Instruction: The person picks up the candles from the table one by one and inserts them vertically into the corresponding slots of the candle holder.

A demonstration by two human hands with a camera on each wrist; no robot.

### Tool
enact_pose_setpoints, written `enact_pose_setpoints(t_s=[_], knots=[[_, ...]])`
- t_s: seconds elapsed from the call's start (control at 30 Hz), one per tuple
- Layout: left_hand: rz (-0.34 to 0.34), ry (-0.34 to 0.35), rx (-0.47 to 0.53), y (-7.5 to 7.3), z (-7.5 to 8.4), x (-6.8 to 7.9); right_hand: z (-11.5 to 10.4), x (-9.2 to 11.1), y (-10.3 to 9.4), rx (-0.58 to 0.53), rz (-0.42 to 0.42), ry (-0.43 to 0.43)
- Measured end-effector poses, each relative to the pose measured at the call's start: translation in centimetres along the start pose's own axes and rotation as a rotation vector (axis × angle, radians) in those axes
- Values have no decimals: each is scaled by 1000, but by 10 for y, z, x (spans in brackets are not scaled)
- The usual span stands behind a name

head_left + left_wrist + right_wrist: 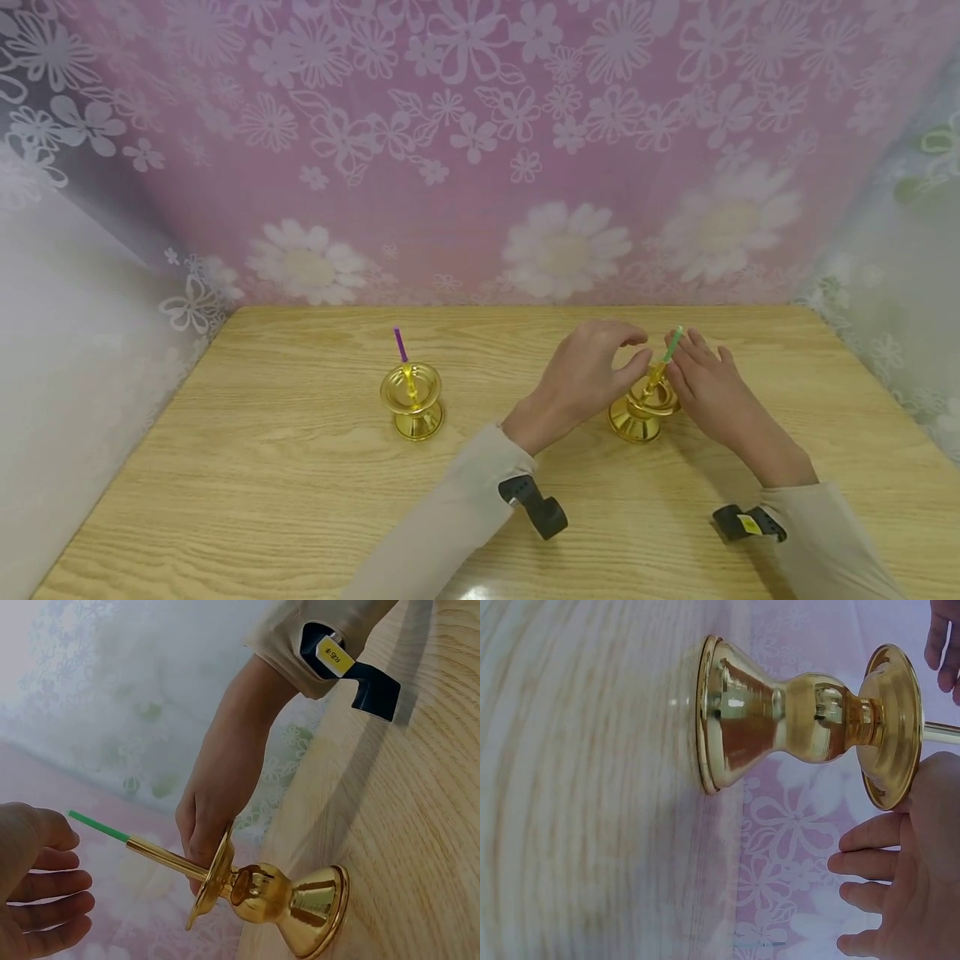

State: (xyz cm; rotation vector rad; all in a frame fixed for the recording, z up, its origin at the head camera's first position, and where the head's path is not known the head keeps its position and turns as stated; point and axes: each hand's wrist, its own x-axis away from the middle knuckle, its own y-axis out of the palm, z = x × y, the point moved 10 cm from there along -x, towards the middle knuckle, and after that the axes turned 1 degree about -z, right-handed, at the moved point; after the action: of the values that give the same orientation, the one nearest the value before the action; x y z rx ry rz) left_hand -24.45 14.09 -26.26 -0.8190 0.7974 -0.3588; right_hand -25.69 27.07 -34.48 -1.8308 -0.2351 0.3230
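A gold candle holder (641,412) stands on the wooden table (300,500) right of centre, with a thin green candle (673,342) in its stem. My left hand (596,371) hovers just left of the stem with loosely curled fingers and holds nothing; in the left wrist view its fingers (45,889) stay apart from the green candle (97,826). My right hand (705,383) lies against the right side of the holder's dish, fingers straight. In the right wrist view its fingers (877,859) sit beside the dish rim (892,727).
A second gold holder (412,402) with a purple candle (400,343) stands left of centre. A pink flowered cloth (480,150) hangs behind the table, and white lace curtains close both sides. Black wrist mounts (536,504) sit on both sleeves.
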Motion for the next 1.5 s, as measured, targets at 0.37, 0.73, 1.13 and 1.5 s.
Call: enact_pose_setpoints(t_s=[0.37,0.73,1.13,1.5], knots=[[26,54,-94,-4,-3,14,4,-1,1,-3,1,1],[46,94,-176,-13,-5,29,5,-1,-4,-52,59,-37],[93,150,-172,-61,12,58,10,9,-7,-63,95,-55],[305,75,-283,-148,-21,101,16,27,-18,-63,119,-32]])
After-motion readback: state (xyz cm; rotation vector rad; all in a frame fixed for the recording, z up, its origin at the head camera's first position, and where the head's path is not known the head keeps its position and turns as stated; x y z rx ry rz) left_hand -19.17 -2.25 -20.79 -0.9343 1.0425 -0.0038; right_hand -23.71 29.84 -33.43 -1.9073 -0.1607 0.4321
